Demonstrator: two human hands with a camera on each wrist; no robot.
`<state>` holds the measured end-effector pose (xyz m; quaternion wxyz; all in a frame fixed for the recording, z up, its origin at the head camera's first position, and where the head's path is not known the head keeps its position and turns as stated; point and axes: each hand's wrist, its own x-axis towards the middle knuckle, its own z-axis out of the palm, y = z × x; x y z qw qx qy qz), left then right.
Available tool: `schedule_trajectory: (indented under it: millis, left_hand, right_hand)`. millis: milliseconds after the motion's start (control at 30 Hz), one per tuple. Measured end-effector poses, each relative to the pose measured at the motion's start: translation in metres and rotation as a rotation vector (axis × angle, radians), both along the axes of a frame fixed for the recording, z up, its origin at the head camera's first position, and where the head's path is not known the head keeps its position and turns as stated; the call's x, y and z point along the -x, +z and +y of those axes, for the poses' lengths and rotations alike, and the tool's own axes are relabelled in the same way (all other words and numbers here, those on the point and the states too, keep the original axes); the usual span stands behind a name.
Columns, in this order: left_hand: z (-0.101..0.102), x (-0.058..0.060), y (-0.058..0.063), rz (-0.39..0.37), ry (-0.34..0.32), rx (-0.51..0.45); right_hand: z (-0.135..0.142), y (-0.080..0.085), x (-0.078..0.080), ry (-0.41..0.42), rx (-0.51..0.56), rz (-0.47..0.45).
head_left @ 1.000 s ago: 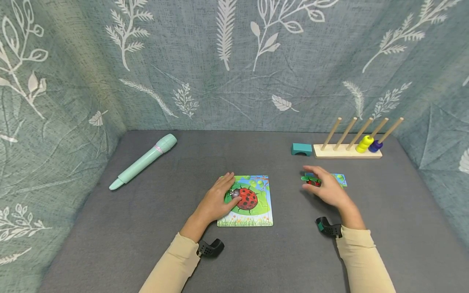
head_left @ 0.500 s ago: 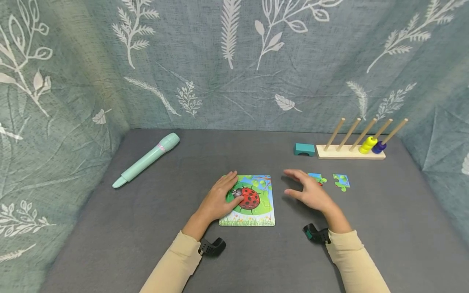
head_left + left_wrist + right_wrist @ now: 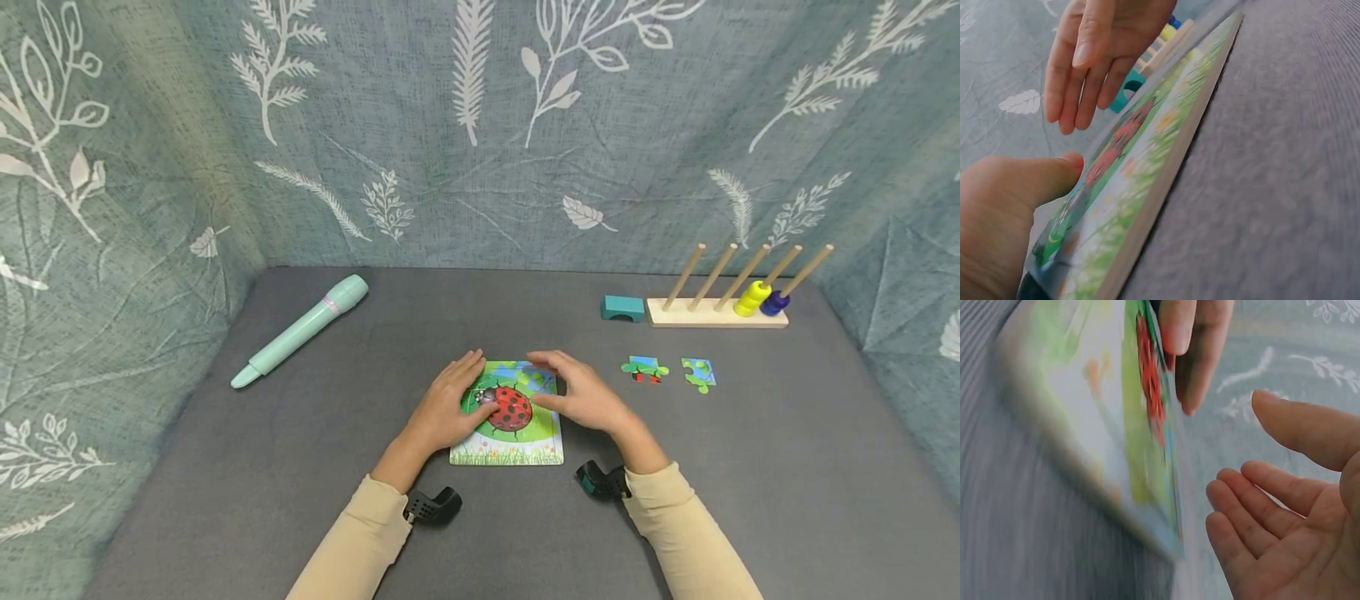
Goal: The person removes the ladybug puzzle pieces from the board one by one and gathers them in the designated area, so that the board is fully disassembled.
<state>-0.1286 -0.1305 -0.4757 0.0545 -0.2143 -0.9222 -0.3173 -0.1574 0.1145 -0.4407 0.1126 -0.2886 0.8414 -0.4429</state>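
A square ladybug puzzle (image 3: 506, 452) lies flat in the middle of the table, its picture showing a red beetle on a green leaf. My left hand (image 3: 444, 408) rests along its left side, thumb reaching over toward the beetle's head. Over the puzzle's upper right edge is my right hand (image 3: 588, 398), with thumb and fingers spread apart and nothing between them. In the right wrist view the palm of the right hand (image 3: 1285, 531) faces the puzzle's side. Two loose jigsaw pieces lie to the right, one green and red (image 3: 643, 368), one blue and green (image 3: 699, 373).
A teal arch block (image 3: 622, 307) stands at the back right beside a wooden peg stand (image 3: 678, 315) with yellow and blue beads. At the back left lies a mint-green toy microphone (image 3: 300, 332). A patterned curtain (image 3: 420, 208) hangs behind the table.
My right hand has moved left, from over the loose pieces to the puzzle's right edge, uncovering both pieces. My left hand stays on the puzzle.
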Motion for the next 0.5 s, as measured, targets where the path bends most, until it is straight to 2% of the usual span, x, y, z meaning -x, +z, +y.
schedule_trajectory:
  millis: [300,500]
  left_hand:
    - [-0.02,-0.001,-0.001,0.023,0.005,0.007]
    - [-0.023,-0.001,0.001,0.04,-0.013,0.033]
  right_hand:
    - [-0.035,0.0,0.003,0.055,-0.027,-0.042]
    - [-0.049,-0.001,0.004,0.077,-0.009,-0.103]
